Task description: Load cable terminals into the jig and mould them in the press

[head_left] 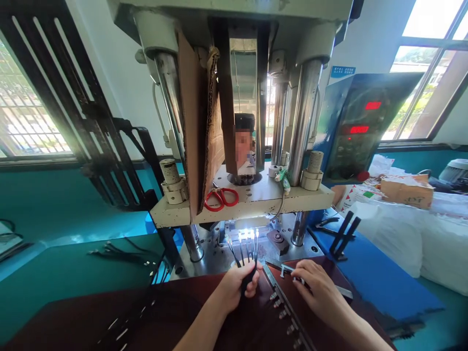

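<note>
My left hand point(237, 285) is closed around a bundle of several thin black cables point(241, 252). Their ends fan upward in front of the bright light under the press. To the right, my right hand point(320, 287) curls low over the dark red work surface point(208, 317). Its fingers are closed at a small light-grey piece point(285, 269) with short prongs, partly hidden beneath the fingertips. Between my hands a long metal bar point(288, 312) with several studs along it slants toward me.
A column press point(248, 207) stands ahead, with red-handled scissors point(222, 199) and upright cardboard point(199, 146) on its plate. More black cables point(120, 251) lie left. A control box point(365, 131) and blue table point(383, 282) are right. A person point(244, 146) shows between the columns.
</note>
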The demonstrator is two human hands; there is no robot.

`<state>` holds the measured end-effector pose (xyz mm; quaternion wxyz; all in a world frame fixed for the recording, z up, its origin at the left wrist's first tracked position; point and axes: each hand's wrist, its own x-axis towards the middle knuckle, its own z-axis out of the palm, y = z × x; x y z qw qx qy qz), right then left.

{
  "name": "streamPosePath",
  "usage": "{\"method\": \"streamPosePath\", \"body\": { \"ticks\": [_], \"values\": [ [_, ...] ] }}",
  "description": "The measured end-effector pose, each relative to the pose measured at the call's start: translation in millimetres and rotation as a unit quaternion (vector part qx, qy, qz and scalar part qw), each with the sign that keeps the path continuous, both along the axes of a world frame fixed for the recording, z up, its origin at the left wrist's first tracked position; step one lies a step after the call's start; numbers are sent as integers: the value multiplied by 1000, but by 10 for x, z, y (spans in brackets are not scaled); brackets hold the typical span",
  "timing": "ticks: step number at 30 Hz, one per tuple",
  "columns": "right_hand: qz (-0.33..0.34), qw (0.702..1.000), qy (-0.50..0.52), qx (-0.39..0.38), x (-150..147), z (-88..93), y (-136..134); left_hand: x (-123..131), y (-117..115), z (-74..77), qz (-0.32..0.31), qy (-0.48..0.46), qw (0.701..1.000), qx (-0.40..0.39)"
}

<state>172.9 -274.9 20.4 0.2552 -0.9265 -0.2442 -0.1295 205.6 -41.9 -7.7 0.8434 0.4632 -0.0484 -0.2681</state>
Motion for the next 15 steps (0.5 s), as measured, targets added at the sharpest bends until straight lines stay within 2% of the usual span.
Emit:
{"method": "streamPosePath", "body": {
  "ticks": [3, 9, 12, 15],
  "values": [
    [-13, 999, -32, -19, -43, 12, 101, -41, -21, 1, 29, 16, 999, 15],
    [-18, 990, 27, -136, -344, 2, 38, -151, -37, 87, 109, 67, 992, 14],
    [5, 986, 90, -139, -548, 15, -36, -397, -24, 191, 145, 97, 985, 8],
    [65, 976, 172, -113, -719, 18, -96, -783, 69, 443, 195, 104, 975, 23]
  ]
}}
